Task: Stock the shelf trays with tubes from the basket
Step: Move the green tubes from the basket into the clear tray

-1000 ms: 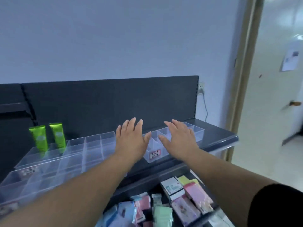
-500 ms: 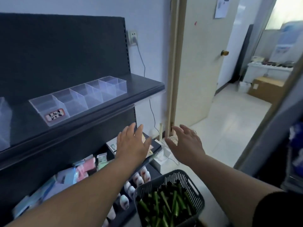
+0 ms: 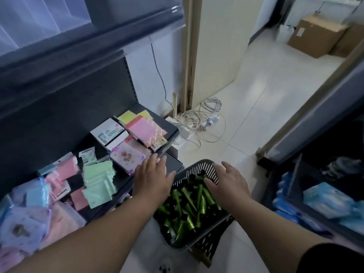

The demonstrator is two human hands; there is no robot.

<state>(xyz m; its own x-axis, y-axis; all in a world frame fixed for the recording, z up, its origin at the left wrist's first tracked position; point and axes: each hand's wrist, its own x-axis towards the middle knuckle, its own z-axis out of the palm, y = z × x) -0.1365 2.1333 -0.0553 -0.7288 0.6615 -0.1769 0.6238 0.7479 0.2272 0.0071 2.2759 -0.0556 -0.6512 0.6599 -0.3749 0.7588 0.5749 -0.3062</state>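
A: Where are the tubes being kept?

B: The green tubes (image 3: 189,207) are being held in the dark slotted basket (image 3: 199,167), which is standing on the pale floor just beside the lower shelf (image 3: 164,120). They are lying heaped, with their black caps pointing various ways.

A: How are the hands being held?

B: The left hand (image 3: 152,181) is being held flat, fingers straight and close together, over the basket's left rim; nothing is being gripped by it. The right hand (image 3: 229,186) is being held with fingers spread and relaxed over the tubes on the right side, and nothing is being grasped. Whether a tube is being touched cannot be told.

A: What else is being shown?

B: Pastel packets (image 3: 98,180) are being displayed on the lower shelf. Clear trays (image 3: 39,18) are being glimpsed, blurred, on the shelf above. White cables (image 3: 199,119) are lying coiled on the floor by the door frame.
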